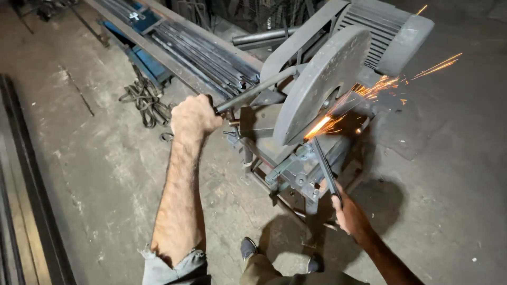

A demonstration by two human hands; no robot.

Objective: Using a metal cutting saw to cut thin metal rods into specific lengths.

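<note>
A grey chop saw point(317, 89) with a round blade guard stands on the concrete floor. My left hand point(194, 117) is closed around its long handle point(253, 91). My right hand point(346, 210) grips the near end of a thin dark metal bar point(325, 166). The bar runs up into the saw's vise, under the blade. Orange sparks point(364, 97) fly from the cut toward the upper right. A ribbed grey motor point(388, 31) sits behind the guard.
A stack of long metal strips point(203, 53) lies on a frame behind the saw. A tangle of dark cable point(145, 100) lies on the floor at left. Long metal rails point(26, 184) run along the left edge. My shoe point(247, 247) is near the saw's base.
</note>
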